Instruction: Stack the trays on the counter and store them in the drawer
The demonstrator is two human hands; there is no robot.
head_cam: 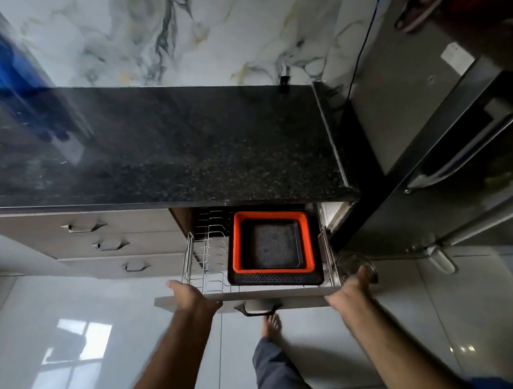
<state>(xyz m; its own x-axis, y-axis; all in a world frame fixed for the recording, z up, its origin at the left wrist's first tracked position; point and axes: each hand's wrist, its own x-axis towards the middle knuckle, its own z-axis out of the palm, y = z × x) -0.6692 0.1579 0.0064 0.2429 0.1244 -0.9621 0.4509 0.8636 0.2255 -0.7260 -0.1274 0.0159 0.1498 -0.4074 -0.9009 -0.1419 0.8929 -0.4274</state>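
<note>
A pulled-out drawer (300, 294) with a wire rack sits below the black granite counter (171, 145). Inside it lies a stack of trays: a dark perforated tray (272, 279) at the bottom, an orange tray (237, 243) in it, and a smaller dark tray (270, 244) on top. My left hand (189, 294) rests on the left end of the drawer's front panel. My right hand (352, 287) presses on the right end of the same panel. Neither hand holds a tray.
Three closed drawers with metal handles (111, 243) are to the left. A dark fridge (445, 158) stands at the right. A blue object (3, 59) is blurred at the counter's far left. A bare foot (272, 325) is on the glossy tiled floor beneath the drawer handle (257, 308).
</note>
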